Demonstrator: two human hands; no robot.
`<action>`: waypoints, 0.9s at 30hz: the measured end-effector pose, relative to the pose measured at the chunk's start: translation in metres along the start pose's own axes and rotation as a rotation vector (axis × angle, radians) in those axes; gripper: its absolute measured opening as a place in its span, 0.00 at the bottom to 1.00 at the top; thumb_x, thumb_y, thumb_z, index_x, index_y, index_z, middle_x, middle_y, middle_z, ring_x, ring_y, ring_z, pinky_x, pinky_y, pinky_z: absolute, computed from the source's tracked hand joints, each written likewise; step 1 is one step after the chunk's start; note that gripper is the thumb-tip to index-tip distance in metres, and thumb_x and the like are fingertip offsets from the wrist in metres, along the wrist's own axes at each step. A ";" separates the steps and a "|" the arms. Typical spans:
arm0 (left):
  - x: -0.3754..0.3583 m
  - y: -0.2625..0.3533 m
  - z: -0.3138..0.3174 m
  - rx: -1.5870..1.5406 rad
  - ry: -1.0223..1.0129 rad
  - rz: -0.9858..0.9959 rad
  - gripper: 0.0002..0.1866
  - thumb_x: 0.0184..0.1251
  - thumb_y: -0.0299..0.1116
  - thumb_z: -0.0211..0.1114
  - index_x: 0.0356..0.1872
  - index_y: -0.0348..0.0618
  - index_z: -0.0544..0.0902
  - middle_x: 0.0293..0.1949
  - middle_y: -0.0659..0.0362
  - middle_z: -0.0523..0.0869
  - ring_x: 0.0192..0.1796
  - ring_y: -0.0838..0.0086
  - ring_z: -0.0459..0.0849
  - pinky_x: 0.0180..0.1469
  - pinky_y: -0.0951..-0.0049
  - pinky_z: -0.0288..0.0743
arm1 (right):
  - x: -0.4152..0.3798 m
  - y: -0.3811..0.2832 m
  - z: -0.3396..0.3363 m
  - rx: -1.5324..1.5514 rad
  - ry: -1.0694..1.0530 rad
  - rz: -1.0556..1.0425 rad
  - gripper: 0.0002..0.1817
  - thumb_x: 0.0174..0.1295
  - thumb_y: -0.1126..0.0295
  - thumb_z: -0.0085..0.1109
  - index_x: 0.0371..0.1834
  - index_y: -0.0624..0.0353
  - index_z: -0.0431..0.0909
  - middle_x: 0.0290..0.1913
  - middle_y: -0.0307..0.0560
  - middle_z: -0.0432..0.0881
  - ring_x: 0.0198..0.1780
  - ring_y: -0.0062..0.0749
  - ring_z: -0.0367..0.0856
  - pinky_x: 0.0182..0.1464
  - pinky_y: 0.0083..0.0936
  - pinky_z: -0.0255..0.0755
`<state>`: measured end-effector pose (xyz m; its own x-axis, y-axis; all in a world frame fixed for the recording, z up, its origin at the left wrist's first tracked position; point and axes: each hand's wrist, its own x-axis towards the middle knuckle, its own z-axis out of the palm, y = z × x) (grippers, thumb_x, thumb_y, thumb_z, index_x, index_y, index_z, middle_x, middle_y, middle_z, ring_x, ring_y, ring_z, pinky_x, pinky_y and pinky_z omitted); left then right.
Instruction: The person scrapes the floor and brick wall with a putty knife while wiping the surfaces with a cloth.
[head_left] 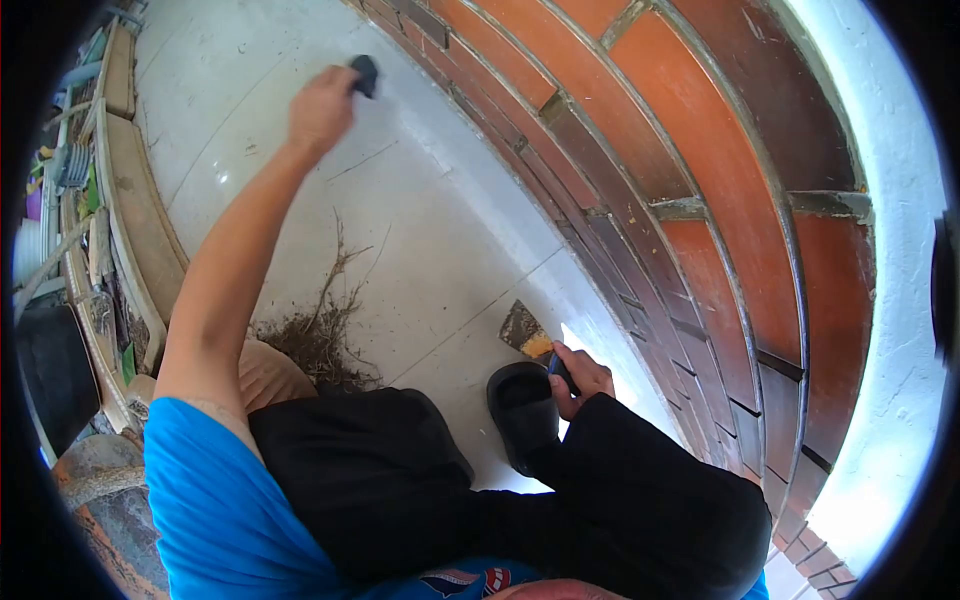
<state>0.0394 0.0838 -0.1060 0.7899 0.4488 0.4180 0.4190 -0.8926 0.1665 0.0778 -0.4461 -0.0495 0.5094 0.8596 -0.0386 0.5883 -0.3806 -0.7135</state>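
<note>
- A small dark object (364, 73) is pinched in the left hand (320, 108), arm stretched far out over the pale tiled floor (440, 250); the grip is closed around it, and what the object is cannot be told.
- A scraper (527, 331) is held in the right hand (580, 378), fingers wrapped shut on its dark handle, the flat blade just ahead of the grip and resting on the floor close to the brick wall (700, 200).
- A black slipper (520, 405) is seen just beside the right grip, on the side away from the wall.
- A heap of dry roots and soil (320, 335) lies between the two grips, nearer the right one, well apart from the blade.
- The scraper is judged light and stiff, its blade thin and stained; hold is best taken on the handle, well behind the metal edge.
- The roots look brittle and loose, likely to crumble and scatter if grasped.
</note>
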 end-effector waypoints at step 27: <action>-0.013 0.109 0.016 -0.231 -0.086 0.381 0.22 0.59 0.32 0.65 0.56 0.48 0.78 0.47 0.55 0.84 0.48 0.62 0.84 0.54 0.57 0.72 | 0.013 -0.011 -0.009 0.186 -0.026 0.058 0.27 0.60 0.70 0.62 0.65 0.56 0.74 0.42 0.53 0.83 0.39 0.49 0.82 0.51 0.38 0.73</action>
<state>0.0815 -0.0185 -0.1074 0.9069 0.0797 0.4138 -0.0120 -0.9766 0.2145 0.0838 -0.4335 -0.0354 0.5212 0.8475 -0.1002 0.4308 -0.3626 -0.8264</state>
